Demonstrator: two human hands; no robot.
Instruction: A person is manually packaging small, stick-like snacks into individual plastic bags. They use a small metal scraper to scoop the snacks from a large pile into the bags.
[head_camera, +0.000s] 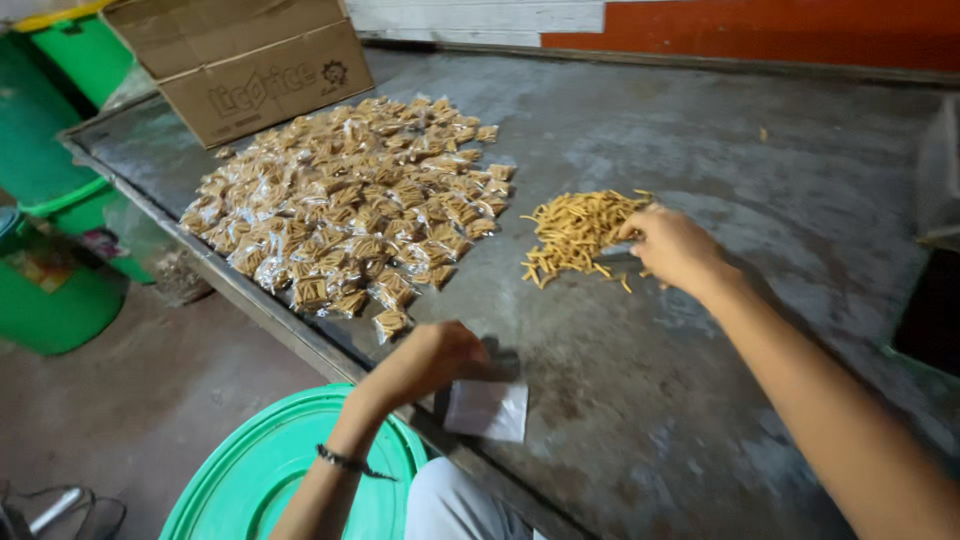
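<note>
Left hand (432, 358) pinching small clear bag (487, 409) at desk (700, 400) edge; right hand (672, 246) cupped, fingers closed over loose yellow snack sticks (572, 235).

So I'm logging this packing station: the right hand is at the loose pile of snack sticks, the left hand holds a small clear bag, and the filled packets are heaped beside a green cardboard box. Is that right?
Not quite. The head view shows the cardboard box is plain brown, not green. The rest holds: right hand at the loose snack sticks, left hand holding the small clear bag, filled packets heaped beside the box.
</note>
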